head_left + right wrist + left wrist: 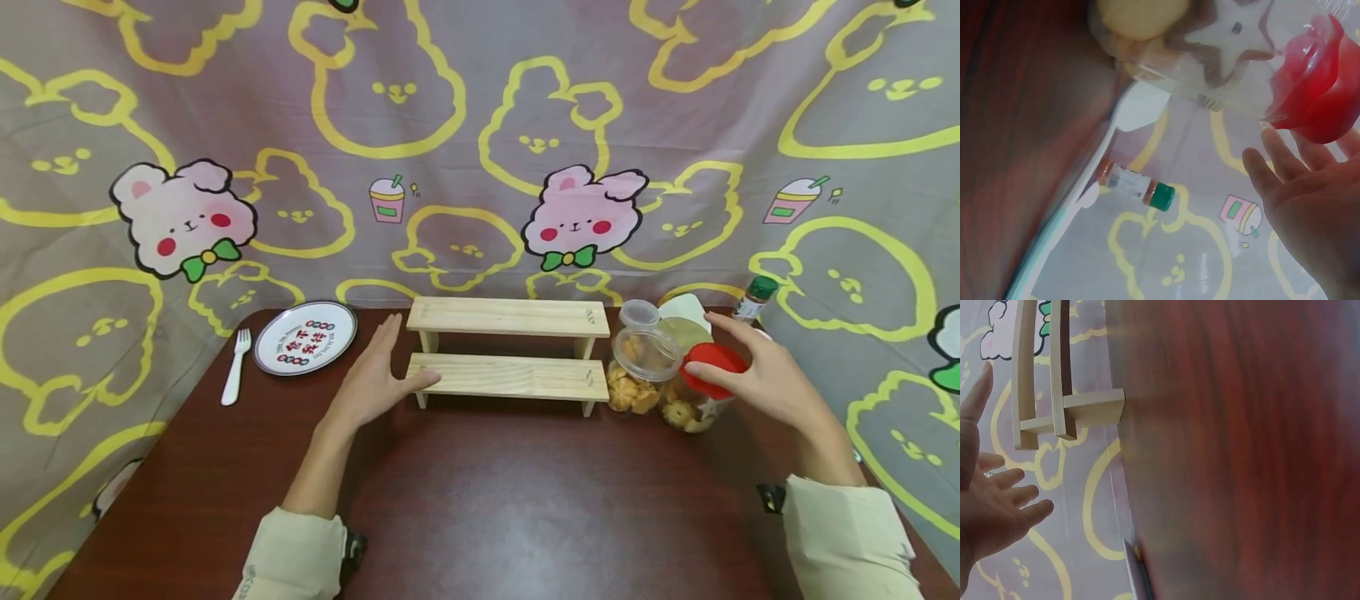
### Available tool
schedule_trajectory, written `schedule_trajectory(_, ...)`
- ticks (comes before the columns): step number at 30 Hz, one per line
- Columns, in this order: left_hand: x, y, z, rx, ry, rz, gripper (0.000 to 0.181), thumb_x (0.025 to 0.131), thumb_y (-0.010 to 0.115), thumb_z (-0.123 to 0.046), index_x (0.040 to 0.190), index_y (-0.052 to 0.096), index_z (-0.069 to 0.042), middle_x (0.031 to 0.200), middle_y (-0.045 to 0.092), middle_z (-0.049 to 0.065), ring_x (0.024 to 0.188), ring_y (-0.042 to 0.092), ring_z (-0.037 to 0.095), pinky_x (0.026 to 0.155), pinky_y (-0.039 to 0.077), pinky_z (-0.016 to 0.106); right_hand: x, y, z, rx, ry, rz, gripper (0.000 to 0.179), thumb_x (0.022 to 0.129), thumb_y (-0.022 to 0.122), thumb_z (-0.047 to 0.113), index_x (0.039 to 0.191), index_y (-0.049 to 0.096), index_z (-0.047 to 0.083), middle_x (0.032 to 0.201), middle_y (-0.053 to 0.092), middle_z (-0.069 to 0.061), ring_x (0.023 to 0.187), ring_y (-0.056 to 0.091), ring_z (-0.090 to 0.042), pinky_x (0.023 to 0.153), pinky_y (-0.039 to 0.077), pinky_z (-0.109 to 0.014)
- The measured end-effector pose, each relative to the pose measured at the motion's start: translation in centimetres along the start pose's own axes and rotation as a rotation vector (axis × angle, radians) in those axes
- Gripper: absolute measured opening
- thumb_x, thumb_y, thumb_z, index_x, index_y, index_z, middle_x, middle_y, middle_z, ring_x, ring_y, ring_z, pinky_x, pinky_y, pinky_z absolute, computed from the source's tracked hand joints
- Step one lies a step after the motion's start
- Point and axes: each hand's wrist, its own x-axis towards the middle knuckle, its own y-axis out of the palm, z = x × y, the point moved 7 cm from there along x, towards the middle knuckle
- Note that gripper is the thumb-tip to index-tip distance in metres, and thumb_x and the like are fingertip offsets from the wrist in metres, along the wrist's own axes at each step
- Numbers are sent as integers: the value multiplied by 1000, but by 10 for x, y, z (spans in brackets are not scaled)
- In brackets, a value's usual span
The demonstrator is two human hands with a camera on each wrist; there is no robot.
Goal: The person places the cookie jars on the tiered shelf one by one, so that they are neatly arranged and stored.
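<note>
In the head view a two-tier wooden shelf [506, 375] stands mid-table. My left hand [375, 375] is at its left end, fingers straight and spread, thumb overlapping the lower board; nothing is in the palm. The left wrist view has the same hand [997, 509] beside the shelf [1094, 406]. Right of the shelf, my right hand [776, 383] spreads around the red lid [720, 367] of a clear cookie jar [684, 412], thumb overlapping the lid. In the right wrist view the extended fingertips lie right at the red lid [1319, 81]; the jar holds round and star-shaped cookies [1232, 37].
Beside the red-lidded jar is a clear-lidded jar of cookies [630, 392], with a smaller clear lid [640, 313] and a gold lid [684, 333] behind. A green-capped spice bottle [752, 302] stands back right. Left lie a plate [273, 342] and a white fork [237, 371]. A patterned curtain [465, 183] hangs behind.
</note>
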Motion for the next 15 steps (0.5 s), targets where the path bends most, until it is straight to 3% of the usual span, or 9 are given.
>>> schedule_trajectory(7,-4,3,6,-109,-21,1,117,84,79,-56,163,9,-4,169,10,14,154,10,28,123,18,50,-4,0,-6,24,3,19,79,89,79,37,152,43,6,125,55,-19,99,52,-24,68,49,-19)
schedule_trajectory(15,-8,8,26,-208,-103,23,109,87,78,-50,163,13,-8,168,16,11,152,19,32,121,22,53,-9,5,-13,57,25,72,79,89,79,36,153,42,8,123,55,-20,100,53,-33,65,52,-26)
